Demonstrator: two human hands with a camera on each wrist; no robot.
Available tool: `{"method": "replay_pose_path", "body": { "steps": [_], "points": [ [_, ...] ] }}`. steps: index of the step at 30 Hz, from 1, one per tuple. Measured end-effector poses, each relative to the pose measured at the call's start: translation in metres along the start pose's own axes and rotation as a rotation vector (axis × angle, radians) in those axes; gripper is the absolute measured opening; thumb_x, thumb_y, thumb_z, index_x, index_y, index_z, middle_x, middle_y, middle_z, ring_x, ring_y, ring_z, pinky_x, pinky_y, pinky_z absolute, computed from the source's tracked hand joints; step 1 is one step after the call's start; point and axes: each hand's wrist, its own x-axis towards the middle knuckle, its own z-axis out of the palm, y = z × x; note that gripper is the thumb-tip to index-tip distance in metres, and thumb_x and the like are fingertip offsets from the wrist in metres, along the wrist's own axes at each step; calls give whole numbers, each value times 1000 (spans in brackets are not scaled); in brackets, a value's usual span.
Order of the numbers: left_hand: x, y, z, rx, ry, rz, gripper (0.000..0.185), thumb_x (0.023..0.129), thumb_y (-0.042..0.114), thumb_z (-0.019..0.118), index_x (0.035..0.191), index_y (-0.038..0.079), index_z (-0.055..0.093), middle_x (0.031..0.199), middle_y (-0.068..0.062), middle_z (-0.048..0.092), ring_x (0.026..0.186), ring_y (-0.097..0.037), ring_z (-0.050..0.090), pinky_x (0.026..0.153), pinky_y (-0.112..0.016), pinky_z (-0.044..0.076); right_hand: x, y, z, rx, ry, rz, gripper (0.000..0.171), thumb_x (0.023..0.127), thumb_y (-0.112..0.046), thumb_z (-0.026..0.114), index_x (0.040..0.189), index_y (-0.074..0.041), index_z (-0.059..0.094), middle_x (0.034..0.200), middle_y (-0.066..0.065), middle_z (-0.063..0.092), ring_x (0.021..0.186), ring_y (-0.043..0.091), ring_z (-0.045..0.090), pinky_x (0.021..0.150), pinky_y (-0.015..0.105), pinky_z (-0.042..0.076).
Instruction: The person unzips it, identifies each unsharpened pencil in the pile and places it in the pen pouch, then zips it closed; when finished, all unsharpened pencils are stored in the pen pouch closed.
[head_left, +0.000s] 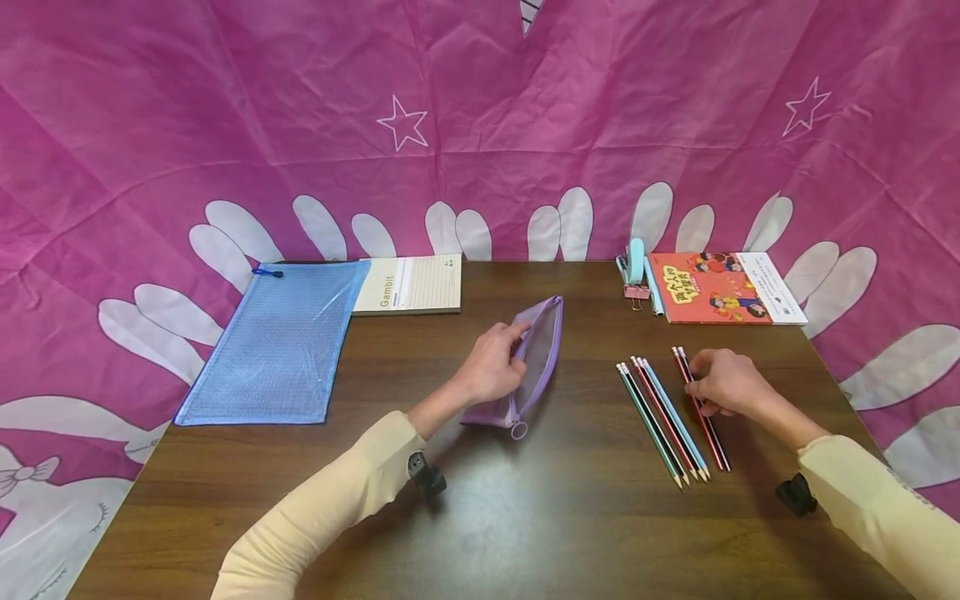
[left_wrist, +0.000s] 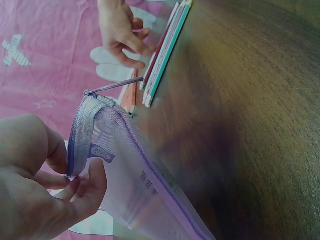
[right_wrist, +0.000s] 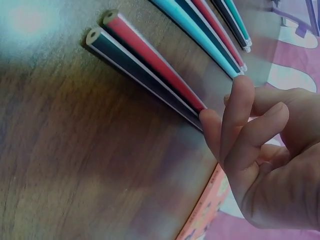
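Fingers (left_wrist: 75, 192) of the left hand (head_left: 491, 367) pinch the open zipper edge of one purple mesh pouch (head_left: 534, 362) at the frame's centre; whether it holds anything cannot be told. The right hand (head_left: 731, 383), fingers curled, touches two red-and-black pencils (head_left: 701, 408) at right. Just beside them lie about four more slim pencils (head_left: 660, 421), side by side on the dark wooden tabletop (head_left: 570, 517).

Dark wood table (head_left: 525, 533); pink fabric backdrop (head_left: 225, 100) behind, white stars and petal shapes; even light.
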Motion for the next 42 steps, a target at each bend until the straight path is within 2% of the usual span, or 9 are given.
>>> {"method": "replay_pose_path", "body": {
  "steps": [5,11,17,20,25,30,36,42],
  "points": [
    [0,0,0,-1,-3,-5,65,78,-11,56,142,-8,49,105,-16,58,90,-24,57,73,-28,52,2,-3,5,-43,6,-1,41,88,-9,69,116,16,52,67,7,62,50,17,62,44,33,47],
    [1,-1,2,6,2,13,64,77,-11,56,140,-8,50,105,-17,59,91,-24,57,76,-30,52,7,-7,11,-130,29,6,45,87,-8,69,120,16,52,75,13,63,50,16,61,49,36,50],
    [1,-1,1,9,4,13,64,76,-10,56,140,-8,50,106,-17,59,91,-24,58,77,-31,52,8,-13,14,-206,39,30,47,87,-11,69,124,14,52,63,5,60,51,16,62,50,41,48],
    [1,-1,1,8,4,5,65,77,-10,56,141,-8,50,105,-17,59,91,-24,58,77,-31,52,9,-15,16,-216,46,26,47,86,-10,69,124,13,53,66,5,61,52,16,62,49,41,47],
    [1,-1,0,10,3,-2,65,77,-10,56,141,-8,49,105,-16,58,88,-23,57,74,-30,51,11,-18,14,-215,54,8,47,87,-10,70,124,13,53,75,10,61,55,17,62,50,39,47],
    [1,0,-1,12,4,0,64,77,-10,56,141,-8,49,105,-16,58,88,-23,56,74,-29,51,11,-22,8,-198,98,-26,48,85,-12,71,122,11,51,73,10,60,54,17,60,50,38,45],
    [1,-2,1,7,-6,0,65,77,-10,56,142,-9,48,106,-16,58,88,-23,57,72,-28,52,12,-33,7,-146,170,-78,42,82,-13,70,114,5,49,73,10,61,53,17,61,48,34,43],
    [2,-1,3,15,-3,13,65,77,-10,56,141,-8,49,105,-16,59,89,-23,57,74,-28,51,11,-47,4,-90,249,-132,47,82,-14,71,117,9,48,97,26,62,64,24,60,53,35,48]
  ]
}}
